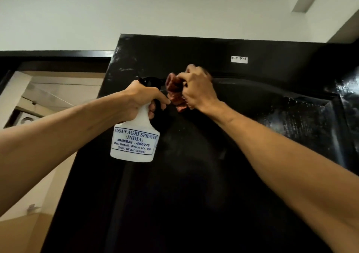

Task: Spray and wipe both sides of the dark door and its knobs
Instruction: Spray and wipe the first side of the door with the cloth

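The left hand (pixel 142 99) is gripping the spray bottle (pixel 136 136) near the dark door (pixel 194 175)'s top while the right hand (pixel 196 89) is clutching a bunched red cloth (pixel 174 89) against it — spraying now risks soaking cloth and fingers, not the panel.

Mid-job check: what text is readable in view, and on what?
"KISSAN AGRI SPRAYER (INDIA)": spray bottle label
"MUMBAI - 400078": same label
"Max. Retail. Price Rs. 99/-": same label
"(Incl. of all taxes)": same label, slightly blurred
"F-1 R-1": handwritten, uncertain, on the white sticker on the door
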`<act>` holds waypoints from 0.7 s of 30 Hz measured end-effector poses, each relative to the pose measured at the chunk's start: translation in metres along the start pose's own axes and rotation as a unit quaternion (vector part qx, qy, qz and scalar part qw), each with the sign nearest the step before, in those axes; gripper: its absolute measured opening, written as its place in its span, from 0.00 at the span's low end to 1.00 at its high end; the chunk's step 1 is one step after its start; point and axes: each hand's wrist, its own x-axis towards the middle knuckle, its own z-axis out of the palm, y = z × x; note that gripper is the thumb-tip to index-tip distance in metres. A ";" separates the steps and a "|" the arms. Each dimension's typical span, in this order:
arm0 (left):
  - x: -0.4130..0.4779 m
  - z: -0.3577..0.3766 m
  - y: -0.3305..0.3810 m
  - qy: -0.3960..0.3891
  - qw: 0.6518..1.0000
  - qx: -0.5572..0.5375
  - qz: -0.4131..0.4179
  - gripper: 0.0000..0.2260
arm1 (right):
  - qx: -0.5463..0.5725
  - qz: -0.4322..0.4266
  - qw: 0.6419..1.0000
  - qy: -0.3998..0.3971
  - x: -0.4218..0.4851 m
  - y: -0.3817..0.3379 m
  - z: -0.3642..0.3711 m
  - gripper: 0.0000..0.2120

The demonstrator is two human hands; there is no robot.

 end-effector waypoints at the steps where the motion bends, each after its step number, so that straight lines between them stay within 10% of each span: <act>1: 0.002 0.010 0.004 -0.002 1.000 -0.006 0.000 0.05 | 0.002 -0.019 1.000 -0.018 -0.002 0.001 -0.003 0.17; 8: 0.012 0.036 0.020 -0.017 0.999 0.012 -0.025 0.11 | -0.033 0.108 0.993 0.017 -0.018 0.078 -0.049 0.16; 15: 0.010 0.057 0.046 -0.015 0.999 0.037 -0.004 0.06 | -0.014 0.020 0.999 -0.044 -0.019 0.056 -0.057 0.17; 21: -0.004 0.114 0.072 -0.064 0.998 0.010 0.003 0.07 | -0.086 0.183 0.979 0.009 -0.083 0.175 -0.131 0.16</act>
